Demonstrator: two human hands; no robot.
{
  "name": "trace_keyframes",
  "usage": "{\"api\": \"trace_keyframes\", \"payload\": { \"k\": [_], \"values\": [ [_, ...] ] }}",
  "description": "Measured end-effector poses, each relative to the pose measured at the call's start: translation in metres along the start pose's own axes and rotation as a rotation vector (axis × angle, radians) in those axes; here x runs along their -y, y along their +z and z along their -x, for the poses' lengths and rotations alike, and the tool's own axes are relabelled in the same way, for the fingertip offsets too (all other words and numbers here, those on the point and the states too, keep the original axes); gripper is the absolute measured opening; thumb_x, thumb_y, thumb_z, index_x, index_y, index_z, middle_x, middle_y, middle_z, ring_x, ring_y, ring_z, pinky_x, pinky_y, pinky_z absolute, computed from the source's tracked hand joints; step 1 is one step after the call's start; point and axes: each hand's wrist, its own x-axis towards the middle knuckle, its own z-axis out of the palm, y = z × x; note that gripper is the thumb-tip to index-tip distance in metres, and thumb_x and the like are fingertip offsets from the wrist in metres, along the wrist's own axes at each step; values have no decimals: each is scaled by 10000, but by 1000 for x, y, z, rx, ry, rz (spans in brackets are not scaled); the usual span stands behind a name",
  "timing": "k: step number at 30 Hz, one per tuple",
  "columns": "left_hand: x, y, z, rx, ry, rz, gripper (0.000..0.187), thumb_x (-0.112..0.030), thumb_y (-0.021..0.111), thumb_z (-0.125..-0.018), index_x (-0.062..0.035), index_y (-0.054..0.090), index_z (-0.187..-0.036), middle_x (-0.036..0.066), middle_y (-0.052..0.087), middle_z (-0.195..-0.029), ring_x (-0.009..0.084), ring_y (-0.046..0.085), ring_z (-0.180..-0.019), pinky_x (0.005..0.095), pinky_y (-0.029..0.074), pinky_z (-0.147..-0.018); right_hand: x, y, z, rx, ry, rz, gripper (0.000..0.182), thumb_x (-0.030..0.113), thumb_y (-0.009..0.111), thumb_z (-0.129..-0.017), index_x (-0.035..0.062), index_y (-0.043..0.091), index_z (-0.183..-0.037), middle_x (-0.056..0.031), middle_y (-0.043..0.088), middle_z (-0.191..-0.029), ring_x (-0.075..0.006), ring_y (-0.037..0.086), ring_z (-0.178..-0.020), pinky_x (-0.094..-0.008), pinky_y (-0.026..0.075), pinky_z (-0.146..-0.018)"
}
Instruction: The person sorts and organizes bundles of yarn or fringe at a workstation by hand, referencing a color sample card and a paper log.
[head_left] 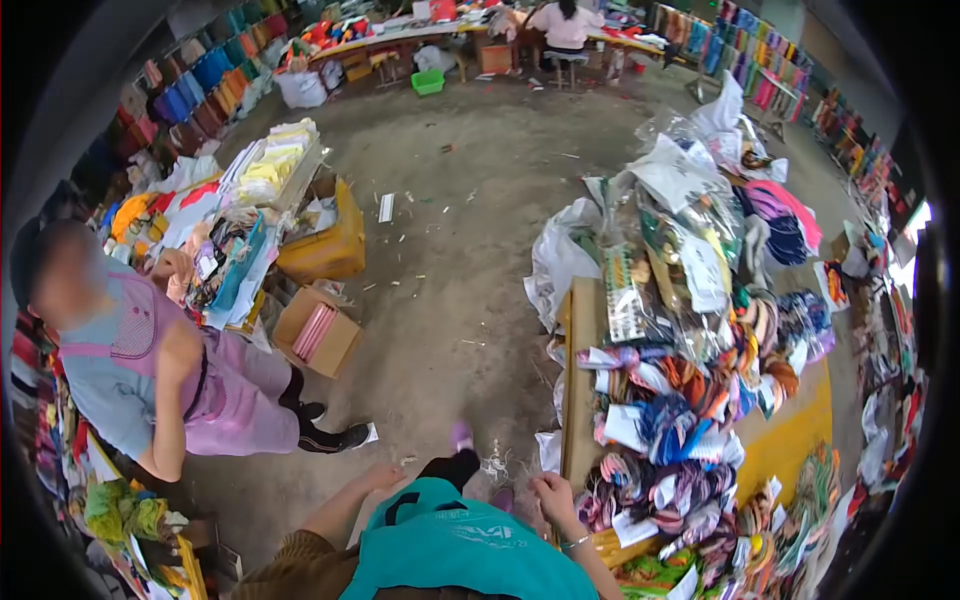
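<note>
My left hand hangs beside the teal apron on my body, small and blurred, so its fingers do not show clearly. On the other side, my right hand has its fingers loosely curled, with nothing showing in them. It is close to the left edge of a long table. Nearest to it there are twisted yarn hanks in purple, pink and dark shades, with white paper labels. Blue and orange hanks are heaped behind these.
Clear plastic bags are piled farther along the right table. On the left stands a person in a pink apron, beside a cluttered table. An open carton and yellow crate sit on the floor. Another person sits at the back.
</note>
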Motion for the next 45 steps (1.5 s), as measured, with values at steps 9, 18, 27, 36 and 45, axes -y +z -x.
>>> {"api": "trace_keyframes", "payload": {
  "k": [9, 18, 27, 36, 45],
  "values": [
    [44, -82, -171, -37, -172, 259, 445, -404, 497, -911, -17, 678, -1035, 192, 681, -1057, 306, 638, -1006, 438, 487, -873, 77, 4, -205, 52, 112, -69, 195, 142, 575, -920, -8, 676, -992, -79, 710, -875, -155, 678, -821, -283, 535, -725],
    [-4, -172, -191, 136, -629, 537, 711, -664, 395, -915, -67, 631, -1220, 203, 597, -1275, 358, 571, -1162, 418, 422, -1012, 133, -7, -341, 101, 239, 0, 235, 194, 624, -889, -22, 689, -954, -88, 714, -833, -151, 659, -734, -283, 525, -673],
    [-6, -178, -211, -100, -540, 373, 433, -407, 414, -992, -62, 662, -1073, 180, 688, -963, 338, 660, -939, 449, 514, -851, 167, -36, -475, 343, 174, 283, 236, 225, 629, -883, 2, 703, -905, -106, 710, -750, -195, 683, -675, -348, 545, -602],
    [-80, -408, -240, -711, -24, 1700, 257, -249, 579, -971, -4, 606, -900, 102, 640, -936, 199, 633, -912, 331, 498, -875, 208, -23, -642, 612, 3, 669, 280, 284, 643, -763, 28, 735, -831, -129, 700, -740, -199, 675, -719, -386, 517, -669],
    [-215, -777, -242, -207, 1382, 1144, 530, -369, 495, -985, 91, 530, -1245, 247, 469, -1292, 366, 468, -1207, 484, 359, -1023, 190, 37, -787, 791, -266, 1011, 192, 206, 617, -850, 35, 704, -846, -94, 669, -675, -214, 649, -603, -357, 511, -551]
  ]
}}
